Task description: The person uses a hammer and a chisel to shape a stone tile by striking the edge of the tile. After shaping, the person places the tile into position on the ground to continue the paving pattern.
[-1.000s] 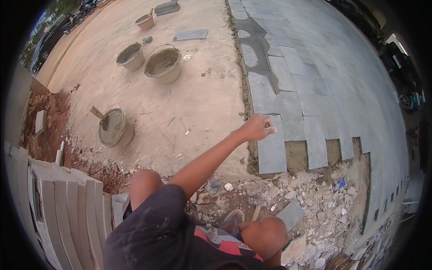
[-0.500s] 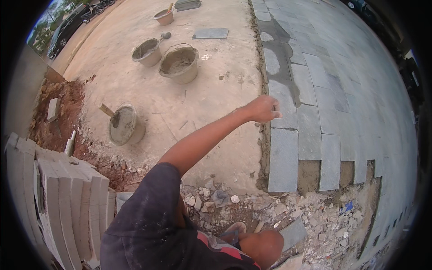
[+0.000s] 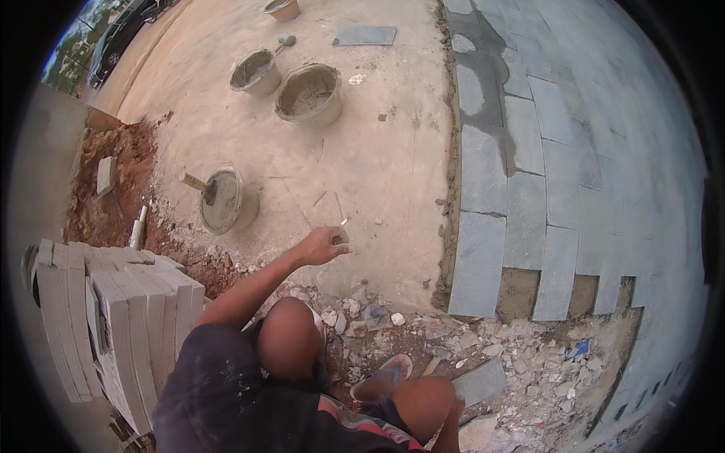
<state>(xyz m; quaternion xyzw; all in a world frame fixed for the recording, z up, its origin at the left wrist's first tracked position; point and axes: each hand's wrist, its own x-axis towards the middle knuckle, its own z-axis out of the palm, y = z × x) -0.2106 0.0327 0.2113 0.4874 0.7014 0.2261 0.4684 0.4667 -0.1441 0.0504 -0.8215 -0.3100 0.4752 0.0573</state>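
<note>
My left hand (image 3: 325, 245) is raised over the pale concrete ground, left of the laid tiles, its fingers closed. A thin white stick, seemingly a cigarette (image 3: 344, 223), sticks up from between the fingers. A bit of bare skin, which seems to be my right hand or forearm (image 3: 454, 426), shows beside my right knee at the lower edge; its fingers cannot be made out. Ahead and left of my left hand stands a bucket of grey mortar (image 3: 221, 200) with a wooden handle leaning out of it.
Farther off stand a wide mortar bucket (image 3: 310, 94), a smaller bucket (image 3: 255, 73) and a loose tile (image 3: 365, 35). Stacked slabs (image 3: 143, 317) rise at the left. Laid grey tiles (image 3: 483, 264) end in a stepped edge; rubble (image 3: 529, 370) and a loose slab (image 3: 479, 381) lie near me.
My left hand has drawn back left and toward me, from above the tile edge to above the concrete. My left knee and the white stick have come into sight; the view has shifted slightly.
</note>
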